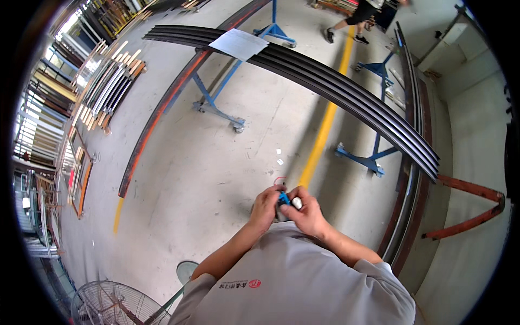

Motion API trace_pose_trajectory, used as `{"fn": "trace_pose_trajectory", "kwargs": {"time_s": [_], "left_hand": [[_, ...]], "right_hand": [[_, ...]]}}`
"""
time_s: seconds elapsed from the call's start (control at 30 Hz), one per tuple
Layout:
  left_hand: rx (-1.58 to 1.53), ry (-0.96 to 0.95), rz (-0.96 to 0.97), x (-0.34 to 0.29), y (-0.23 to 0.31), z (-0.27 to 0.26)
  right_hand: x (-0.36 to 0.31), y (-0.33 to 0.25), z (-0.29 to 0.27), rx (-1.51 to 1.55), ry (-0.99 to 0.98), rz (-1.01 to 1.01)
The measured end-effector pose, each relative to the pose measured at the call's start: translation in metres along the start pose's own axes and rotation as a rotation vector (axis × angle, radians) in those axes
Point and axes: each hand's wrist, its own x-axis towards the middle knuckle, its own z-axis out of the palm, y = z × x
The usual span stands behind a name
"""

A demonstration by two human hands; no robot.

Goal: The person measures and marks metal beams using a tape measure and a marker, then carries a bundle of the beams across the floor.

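Observation:
My two hands meet close in front of my body, above the floor. My left hand (264,209) is closed, its fingers around a small blue object (284,199) whose kind I cannot make out. My right hand (310,215) is also closed, with its thumb against the same blue object. A rounded white end (297,202) shows beside the fingers of the right hand; the rest of it is hidden. Just beyond the fingertips curves a thin red line or cord (279,179), partly hidden by the hands.
Long dark metal profiles (336,86) lie across blue wheeled stands (216,103), with a white sheet (239,44) on top. A red-edged beam (157,124) runs along the left. Profiles fill racks at far left. A fan (116,303) stands lower left. Another person (360,19) is at the back.

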Motion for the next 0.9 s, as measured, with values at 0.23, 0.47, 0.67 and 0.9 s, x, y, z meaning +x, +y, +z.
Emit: {"fn": "trace_pose_trajectory", "kwargs": {"time_s": [0.23, 0.47, 0.67, 0.9], "left_hand": [[0.853, -0.186, 0.056, 0.093, 0.06, -0.001], [0.522, -0.161, -0.29, 0.236, 0.114, 0.016], [-0.084, 0.311, 0.551, 0.379, 0.299, -0.132], [0.903, 0.391, 0.258, 0.489, 0.273, -0.078]], "right_hand": [[0.08, 0.022, -0.045, 0.407, -0.037, 0.182], [0.211, 0.013, -0.131, 0.134, -0.2, 0.235], [0.288, -0.004, -0.286, -0.325, -0.211, 0.444], [0.359, 0.016, -0.358, -0.789, -0.054, -0.017]]}}
